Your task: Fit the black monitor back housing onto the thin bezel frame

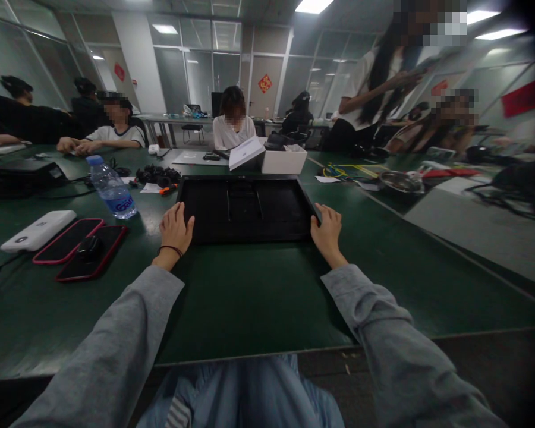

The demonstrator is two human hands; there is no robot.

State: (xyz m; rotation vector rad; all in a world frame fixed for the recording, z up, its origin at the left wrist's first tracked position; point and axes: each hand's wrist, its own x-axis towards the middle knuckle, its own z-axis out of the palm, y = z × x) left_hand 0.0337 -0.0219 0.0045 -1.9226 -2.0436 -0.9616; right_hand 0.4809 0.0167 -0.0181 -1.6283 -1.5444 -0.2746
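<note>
A black, shallow rectangular panel with raised edges (205, 208) lies on the green table. Two thin rods run across its recessed middle; I cannot tell exactly what it is. My left hand (176, 229) grips its left side, thumb toward the inside and fingers along the edge. A dark band circles that wrist. On the opposite side, my right hand (327, 230) holds the panel's right edge, with the thumb at the near corner. Some fingertips are hidden behind the rim.
Left of the panel stand a water bottle (111, 189), a white power bank (39, 230) and two phones (69, 241). Beyond it are dark cables (157, 176) and a white box (283, 160). A metal bowl (401, 183) sits right. Several people sit or stand around.
</note>
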